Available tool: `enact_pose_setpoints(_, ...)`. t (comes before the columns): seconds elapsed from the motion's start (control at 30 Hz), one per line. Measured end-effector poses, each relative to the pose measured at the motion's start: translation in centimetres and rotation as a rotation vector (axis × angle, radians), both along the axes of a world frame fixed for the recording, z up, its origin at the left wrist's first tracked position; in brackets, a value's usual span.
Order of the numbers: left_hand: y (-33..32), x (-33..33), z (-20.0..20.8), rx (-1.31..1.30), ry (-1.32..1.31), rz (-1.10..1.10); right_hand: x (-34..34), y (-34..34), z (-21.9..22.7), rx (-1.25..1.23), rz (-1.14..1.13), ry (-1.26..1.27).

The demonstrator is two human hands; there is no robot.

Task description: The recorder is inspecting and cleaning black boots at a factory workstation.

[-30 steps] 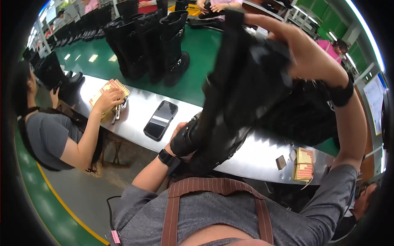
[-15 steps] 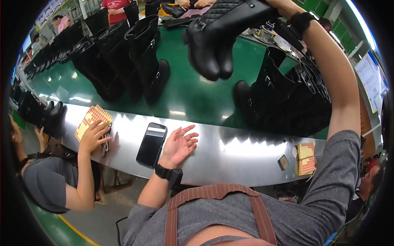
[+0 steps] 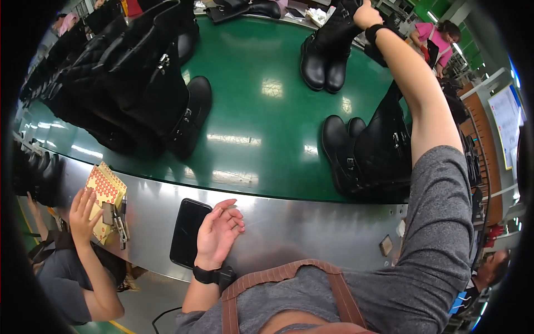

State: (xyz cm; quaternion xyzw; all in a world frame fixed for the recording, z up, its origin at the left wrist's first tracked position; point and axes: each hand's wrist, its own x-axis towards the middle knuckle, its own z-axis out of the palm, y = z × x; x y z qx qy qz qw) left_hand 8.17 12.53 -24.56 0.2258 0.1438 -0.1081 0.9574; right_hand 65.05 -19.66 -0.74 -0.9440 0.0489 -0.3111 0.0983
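My right arm stretches far across the green table, and my right hand (image 3: 367,16) is closed at the tops of a pair of tall black boots (image 3: 328,61). The boots look upright over the far side of the table; whether their soles touch it I cannot tell. My left hand (image 3: 218,236) lies palm up on the metal edge, fingers loosely curled and apart, holding nothing. Beside it is a black smartphone (image 3: 189,231). More black buckled boots (image 3: 361,158) stand under my right arm, and a large group of boots (image 3: 128,83) stands at the left.
A co-worker's hand (image 3: 83,214) rests by a yellow-and-red patterned stack of cards (image 3: 105,183) with pens or tools alongside. Black boots (image 3: 245,9) lie at the far edge. A small brownish block (image 3: 385,245) sits on the metal edge (image 3: 300,231) at the right.
My right hand has brought the boots farther away and rightward, lower over the far table. My view has shifted; the left hand stays palm up beside the phone.
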Motion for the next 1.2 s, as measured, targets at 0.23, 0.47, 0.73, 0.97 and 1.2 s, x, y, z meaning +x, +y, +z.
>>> enact_pose_setpoints(0.23, -0.2, 0.3, -0.4, 0.011, 0.028, -0.002, 1.4, -0.4, 1.1, -0.019, 0.357, 0.152)
enact_pose_setpoints(0.47, -0.5, 0.3, -0.7, 0.022, 0.008, 0.007, -0.6, -0.9, 4.8, -0.108, 0.479, 0.461)
enact_pose_setpoints(0.73, -0.7, 0.3, -1.4, 0.057, -0.024, 0.012, -20.0, -2.2, 17.1, -0.326, 0.375, 0.251)
enact_pose_setpoints(0.97, -0.6, 0.5, -3.2, 0.137, -0.114, -0.001, -43.3, -5.4, 19.1, -0.573, -0.042, 0.091)
enact_pose_setpoints(1.2, -1.4, 0.7, -2.0, 0.287, -0.067, 0.003, -61.4, -12.5, 4.3, -0.105, 0.248, 0.351)
